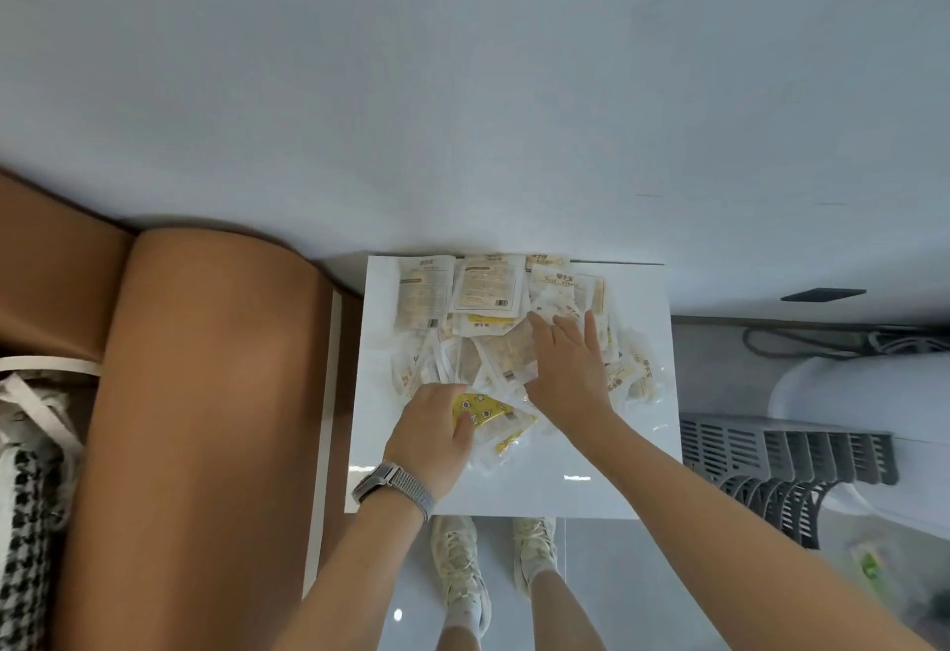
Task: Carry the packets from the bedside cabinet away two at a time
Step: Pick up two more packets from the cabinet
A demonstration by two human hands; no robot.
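Big pile of packets (493,321) heaped on the cabinet (606,465) surface, mostly toward the wall side. Left hand (434,437) curled around a yellow packet (480,411) at the pile's near edge, thumb on top, looks like a proper grip. Right hand (568,370) flat and spread over the middle of the heap, fingers straight, nothing pinched yet. Yellow packet's long axis slanting off toward the right hand. Probably just needs the right one to close on whatever sits under the palm, directly below.
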